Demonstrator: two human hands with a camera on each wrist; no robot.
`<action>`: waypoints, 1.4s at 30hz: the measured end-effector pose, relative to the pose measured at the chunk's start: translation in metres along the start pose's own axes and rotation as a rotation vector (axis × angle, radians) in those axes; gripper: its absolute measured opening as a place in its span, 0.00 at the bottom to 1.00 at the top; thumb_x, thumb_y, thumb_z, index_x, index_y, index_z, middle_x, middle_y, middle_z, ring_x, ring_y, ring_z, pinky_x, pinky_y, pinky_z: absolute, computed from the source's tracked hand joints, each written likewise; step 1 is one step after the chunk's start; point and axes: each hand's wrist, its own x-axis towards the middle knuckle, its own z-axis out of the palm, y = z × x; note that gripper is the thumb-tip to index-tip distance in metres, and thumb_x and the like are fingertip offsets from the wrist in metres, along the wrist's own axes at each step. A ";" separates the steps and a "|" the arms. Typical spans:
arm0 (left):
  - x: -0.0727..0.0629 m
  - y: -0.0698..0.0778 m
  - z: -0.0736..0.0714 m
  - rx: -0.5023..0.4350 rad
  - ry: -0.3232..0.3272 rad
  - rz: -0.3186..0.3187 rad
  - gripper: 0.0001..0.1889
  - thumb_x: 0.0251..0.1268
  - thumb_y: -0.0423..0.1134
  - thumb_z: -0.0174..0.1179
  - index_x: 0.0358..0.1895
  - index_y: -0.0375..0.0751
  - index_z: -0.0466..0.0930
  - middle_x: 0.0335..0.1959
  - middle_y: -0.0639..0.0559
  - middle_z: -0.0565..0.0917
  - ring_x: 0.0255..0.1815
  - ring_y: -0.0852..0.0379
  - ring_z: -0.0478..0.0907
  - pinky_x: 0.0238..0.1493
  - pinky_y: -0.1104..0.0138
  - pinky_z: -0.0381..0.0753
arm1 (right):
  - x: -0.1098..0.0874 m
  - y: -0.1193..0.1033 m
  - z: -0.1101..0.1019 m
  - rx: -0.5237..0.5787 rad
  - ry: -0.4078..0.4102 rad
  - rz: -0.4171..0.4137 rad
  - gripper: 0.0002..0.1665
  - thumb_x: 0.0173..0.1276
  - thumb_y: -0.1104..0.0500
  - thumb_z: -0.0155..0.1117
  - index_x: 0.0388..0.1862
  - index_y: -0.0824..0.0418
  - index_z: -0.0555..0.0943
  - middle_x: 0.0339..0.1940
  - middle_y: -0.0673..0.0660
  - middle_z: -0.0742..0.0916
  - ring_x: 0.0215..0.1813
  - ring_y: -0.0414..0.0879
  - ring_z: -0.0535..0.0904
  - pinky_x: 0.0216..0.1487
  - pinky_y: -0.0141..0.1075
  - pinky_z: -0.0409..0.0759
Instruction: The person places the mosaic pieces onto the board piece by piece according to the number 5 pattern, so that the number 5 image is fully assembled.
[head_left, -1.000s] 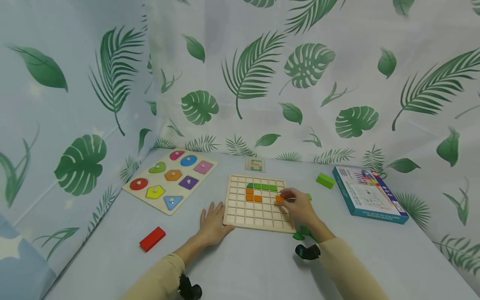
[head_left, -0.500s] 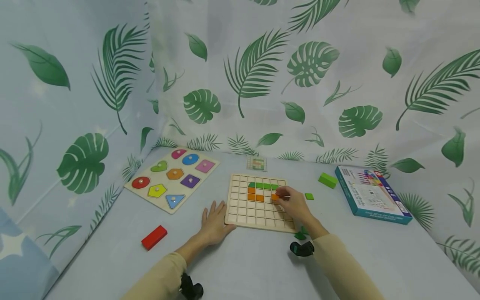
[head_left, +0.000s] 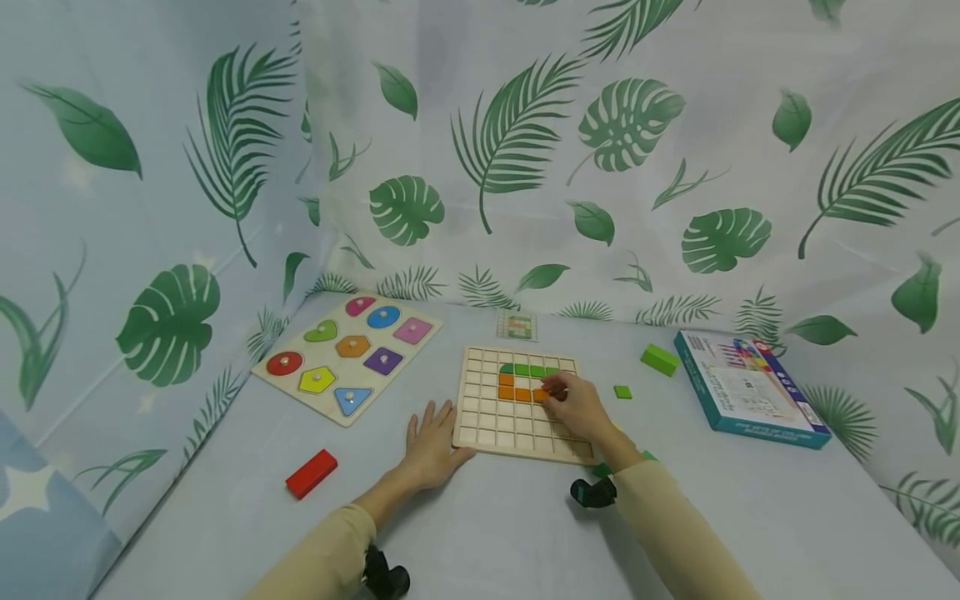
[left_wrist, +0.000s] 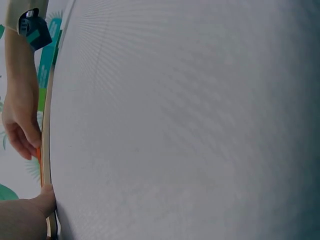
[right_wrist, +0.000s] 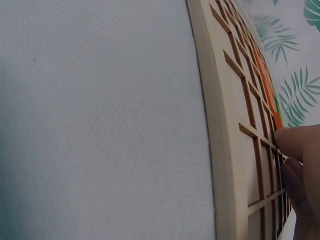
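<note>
Two at work: left hand (head_left: 431, 450) palm-down at grid board's (head_left: 498, 425) near-left corner, fingers spread; right hand (head_left: 582, 408) over board, fingertips pinching one orange tile (head_left: 539, 396) beside three other orange tiles (head_left: 506, 393).

The table (head_left: 487, 533), seemingly cloth-covered, bears a grid board (head_left: 491, 428), shape puzzle (head_left: 346, 372) and box (head_left: 750, 392).

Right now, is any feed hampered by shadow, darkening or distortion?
Head: a soft shadow beside the right sleeve, and a blurry card at the back; left wrist: dark right edge, the board seen nearly edge-on; right wrist: dim left edge, the board steeply foreshortened.
</note>
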 end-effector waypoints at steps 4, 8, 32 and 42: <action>0.000 0.000 0.000 0.003 -0.003 -0.005 0.38 0.65 0.49 0.59 0.69 0.26 0.57 0.71 0.34 0.57 0.73 0.35 0.43 0.67 0.40 0.38 | 0.000 -0.002 0.002 -0.004 -0.003 0.002 0.16 0.58 0.70 0.67 0.46 0.68 0.79 0.41 0.59 0.85 0.42 0.51 0.82 0.43 0.41 0.81; 0.000 0.000 0.000 0.001 -0.006 -0.007 0.38 0.64 0.49 0.59 0.69 0.26 0.57 0.71 0.34 0.57 0.73 0.35 0.43 0.67 0.40 0.37 | -0.001 -0.003 0.003 -0.011 -0.002 0.011 0.17 0.58 0.70 0.67 0.47 0.68 0.79 0.42 0.60 0.85 0.42 0.52 0.82 0.44 0.43 0.80; 0.001 0.002 -0.001 0.017 -0.013 -0.018 0.38 0.65 0.49 0.58 0.69 0.26 0.56 0.72 0.35 0.56 0.73 0.35 0.43 0.67 0.41 0.37 | -0.023 0.015 -0.054 -0.054 0.083 0.146 0.15 0.67 0.63 0.61 0.51 0.67 0.77 0.43 0.61 0.84 0.47 0.54 0.79 0.49 0.47 0.78; 0.003 0.000 0.001 0.026 -0.019 -0.019 0.39 0.65 0.50 0.58 0.69 0.27 0.56 0.72 0.35 0.56 0.73 0.36 0.42 0.67 0.41 0.36 | -0.044 0.028 -0.075 -0.083 0.014 0.243 0.14 0.68 0.59 0.60 0.49 0.64 0.78 0.43 0.58 0.84 0.46 0.53 0.79 0.44 0.44 0.79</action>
